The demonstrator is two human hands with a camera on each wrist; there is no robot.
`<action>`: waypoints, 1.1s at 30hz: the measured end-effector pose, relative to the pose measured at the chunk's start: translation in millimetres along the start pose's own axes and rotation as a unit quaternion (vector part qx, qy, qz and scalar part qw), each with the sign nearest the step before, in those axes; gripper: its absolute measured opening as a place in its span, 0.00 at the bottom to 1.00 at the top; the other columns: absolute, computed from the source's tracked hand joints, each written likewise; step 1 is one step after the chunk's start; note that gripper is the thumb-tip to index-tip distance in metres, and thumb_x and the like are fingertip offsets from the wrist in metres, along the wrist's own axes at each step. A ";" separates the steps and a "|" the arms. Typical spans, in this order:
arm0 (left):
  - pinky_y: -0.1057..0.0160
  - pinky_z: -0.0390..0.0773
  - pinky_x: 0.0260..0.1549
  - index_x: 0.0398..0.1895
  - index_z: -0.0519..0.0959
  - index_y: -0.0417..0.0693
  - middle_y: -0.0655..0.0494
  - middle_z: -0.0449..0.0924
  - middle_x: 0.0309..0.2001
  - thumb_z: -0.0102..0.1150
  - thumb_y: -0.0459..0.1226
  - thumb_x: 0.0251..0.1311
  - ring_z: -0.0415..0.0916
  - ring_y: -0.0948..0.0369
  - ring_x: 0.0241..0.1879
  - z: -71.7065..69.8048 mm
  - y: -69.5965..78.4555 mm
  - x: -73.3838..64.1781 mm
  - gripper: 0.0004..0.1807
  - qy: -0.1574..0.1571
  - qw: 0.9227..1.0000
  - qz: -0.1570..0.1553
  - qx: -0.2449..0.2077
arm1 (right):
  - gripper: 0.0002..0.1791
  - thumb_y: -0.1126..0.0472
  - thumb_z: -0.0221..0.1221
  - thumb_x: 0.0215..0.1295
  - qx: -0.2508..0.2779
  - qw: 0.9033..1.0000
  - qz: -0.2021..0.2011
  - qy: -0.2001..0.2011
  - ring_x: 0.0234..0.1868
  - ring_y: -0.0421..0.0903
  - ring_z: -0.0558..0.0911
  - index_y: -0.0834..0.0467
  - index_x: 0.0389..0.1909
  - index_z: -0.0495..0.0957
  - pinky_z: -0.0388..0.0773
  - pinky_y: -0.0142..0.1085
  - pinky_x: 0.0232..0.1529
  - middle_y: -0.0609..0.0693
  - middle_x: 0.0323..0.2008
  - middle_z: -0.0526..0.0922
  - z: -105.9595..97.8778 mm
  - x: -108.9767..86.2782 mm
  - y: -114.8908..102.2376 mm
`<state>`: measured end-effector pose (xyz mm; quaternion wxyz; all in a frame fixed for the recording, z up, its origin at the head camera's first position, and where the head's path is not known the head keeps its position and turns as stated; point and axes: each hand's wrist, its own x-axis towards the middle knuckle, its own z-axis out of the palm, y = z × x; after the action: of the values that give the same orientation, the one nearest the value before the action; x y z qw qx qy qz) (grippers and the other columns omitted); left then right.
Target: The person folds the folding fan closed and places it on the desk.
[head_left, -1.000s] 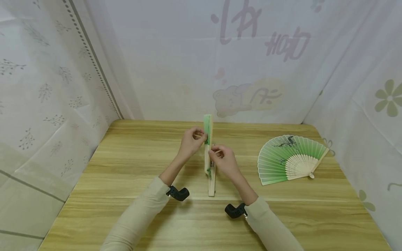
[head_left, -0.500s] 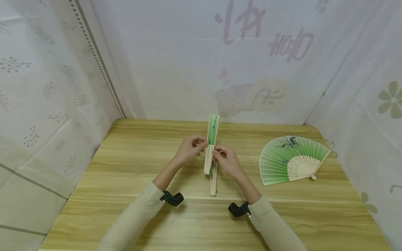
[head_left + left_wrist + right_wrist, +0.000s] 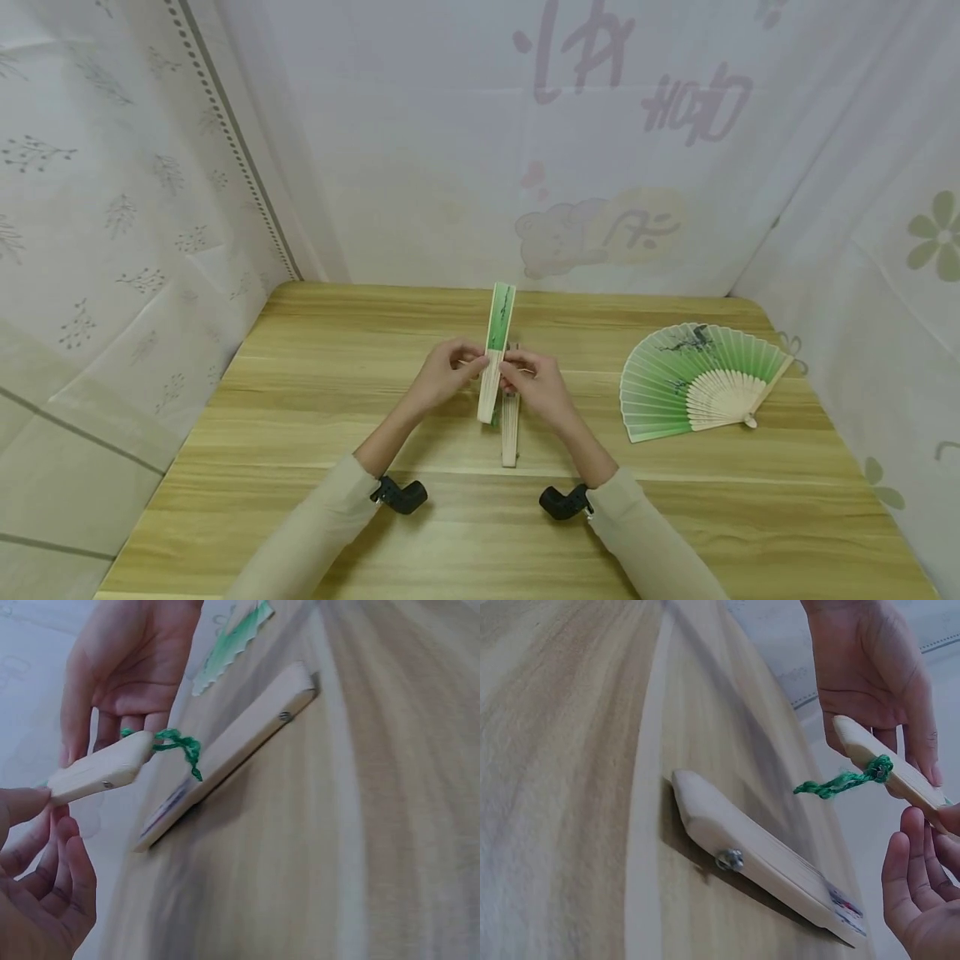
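A folded hand fan, green at its top with pale ribs below, is held above the table in the head view. My left hand pinches its left edge near the middle, and my right hand pinches the opposite edge. From the pivot end of this fan hangs a knotted green cord, also visible in the left wrist view. Below and slightly right, a second folded fan lies on the table, partly hidden by the held one. Its metal pivot shows in the right wrist view.
A spread green fan with a dark branch pattern lies on the right of the wooden table. Printed curtains hang behind the table and along both sides. Black wrist mounts sit at both cuffs.
The held fan has turned from nearly edge-on to show its green face, then dropped slightly and tilted. My left hand has moved down from its green part to the ribs.
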<state>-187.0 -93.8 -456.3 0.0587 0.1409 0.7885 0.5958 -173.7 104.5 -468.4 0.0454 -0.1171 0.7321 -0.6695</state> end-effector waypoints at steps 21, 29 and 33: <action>0.57 0.86 0.31 0.50 0.78 0.32 0.42 0.81 0.40 0.64 0.30 0.68 0.84 0.49 0.31 -6.2 -17.8 -26.2 0.12 0.052 0.995 -0.061 -0.067 | 0.15 0.71 0.62 0.71 0.002 1.000 0.027 0.002 0.40 0.67 0.84 0.72 0.55 0.76 0.84 0.54 0.43 0.63 0.40 0.85 25.2 0.9 8.6; 0.57 0.86 0.32 0.51 0.79 0.33 0.43 0.81 0.41 0.66 0.30 0.67 0.85 0.50 0.34 -13.9 -20.1 -33.2 0.13 0.063 0.993 -0.073 -0.065 | 0.16 0.70 0.62 0.71 -0.003 0.999 0.029 -0.016 0.40 0.66 0.84 0.72 0.55 0.76 0.83 0.55 0.43 0.63 0.40 0.85 33.4 2.7 10.6; 0.57 0.86 0.32 0.50 0.79 0.33 0.42 0.82 0.41 0.66 0.30 0.67 0.85 0.49 0.35 -19.3 -23.0 -36.9 0.13 0.064 0.993 -0.073 -0.063 | 0.15 0.70 0.63 0.70 -0.021 0.999 0.034 -0.022 0.38 0.59 0.86 0.70 0.55 0.77 0.85 0.48 0.40 0.60 0.39 0.85 39.6 3.7 12.5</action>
<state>-160.3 -128.1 -475.6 0.0604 0.0405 0.7599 0.6460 -169.9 66.2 -484.4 0.0818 -0.1078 0.7482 -0.6495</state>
